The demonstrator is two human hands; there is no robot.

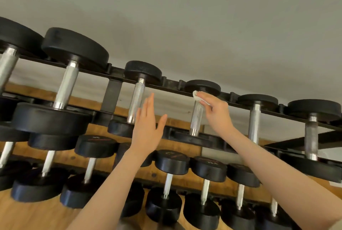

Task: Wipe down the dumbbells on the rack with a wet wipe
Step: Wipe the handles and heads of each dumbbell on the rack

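Black dumbbells with knurled steel handles lie in rows on a black rack (114, 89). My right hand (216, 111) grips a white wet wipe (199, 98) and presses it on the top of the steel handle of a small dumbbell (196, 118) on the upper row, just under its far head. My left hand (148, 128) is raised with straight fingers, holding nothing, in front of the neighbouring dumbbell (136, 100) to the left.
Bigger dumbbells (74, 48) fill the upper row to the left, and more sit to the right (312, 111). A lower row of dumbbells (172, 161) runs below my arms. A pale wall is behind the rack, with a wooden floor (37, 213) below.
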